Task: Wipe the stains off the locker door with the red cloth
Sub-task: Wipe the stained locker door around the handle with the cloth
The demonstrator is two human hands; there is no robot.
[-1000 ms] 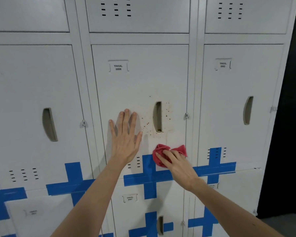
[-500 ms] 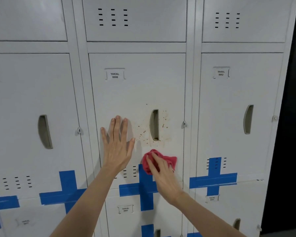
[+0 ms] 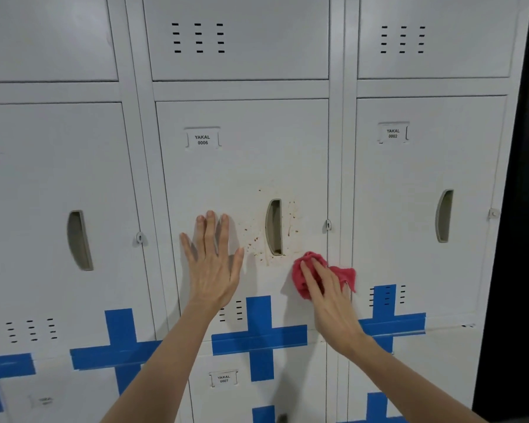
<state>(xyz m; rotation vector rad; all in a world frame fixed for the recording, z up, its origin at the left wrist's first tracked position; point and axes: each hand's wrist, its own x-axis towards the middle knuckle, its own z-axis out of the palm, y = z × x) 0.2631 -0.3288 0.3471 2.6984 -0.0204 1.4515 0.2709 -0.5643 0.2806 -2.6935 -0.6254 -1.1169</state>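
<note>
Change vs 0.5 s ago: red cloth point(image 3: 315, 274) has shifted right, from below the handle point(image 3: 274, 227) to the door's right edge, overlapping the frame strip.
Right hand point(image 3: 330, 297): lower centre-right of frame; fingers point(image 3: 310, 276) flat and close together, pressing the cloth against the locker door point(image 3: 242, 166).
Left hand point(image 3: 211, 264): unchanged, palm flat on the door left of the handle, fingers extended, thumb spread.
Stains point(image 3: 254, 239): brown specks both sides of the handle, cloth just below-right of them.
Counts: 1 cloth, 2 hands, 3 recessed handles in middle row, 5 blue tape crosses point(image 3: 258, 335) at least partly visible.
Label point(image 3: 202, 139): "YAKAL 0006".
</note>
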